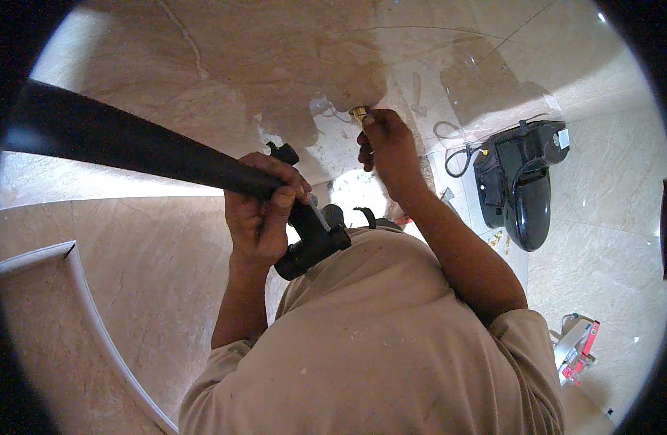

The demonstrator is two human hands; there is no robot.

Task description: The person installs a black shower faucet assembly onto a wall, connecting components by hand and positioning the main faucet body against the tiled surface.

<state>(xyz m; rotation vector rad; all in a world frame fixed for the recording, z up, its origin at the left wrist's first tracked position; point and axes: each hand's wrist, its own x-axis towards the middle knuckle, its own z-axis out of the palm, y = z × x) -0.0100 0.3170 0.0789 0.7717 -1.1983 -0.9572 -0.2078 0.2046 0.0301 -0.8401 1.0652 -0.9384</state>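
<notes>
My left hand [259, 210] is closed around a long black tube [152, 151] that slants up to the left edge. Below that hand, a tee-shaped black body [313, 250] lies close to my shirt; whether it is joined to the tube is hidden by my fingers. A thin pale strip [319, 215] runs beside my left fingertips. My right hand [390, 148] reaches to the wall, thumb and fingers pinched at a brass fitting [359, 112] that sticks out of it. Next to my left knuckles is a small black fitting [282, 151].
A black toilet [525, 188] with a dark hose [458, 163] stands to the right by the wall. Farther down the right side lies a red and white package [578, 351]. A white-edged ledge [94, 312] curves along the lower left. Marbled tile covers the wall [275, 51].
</notes>
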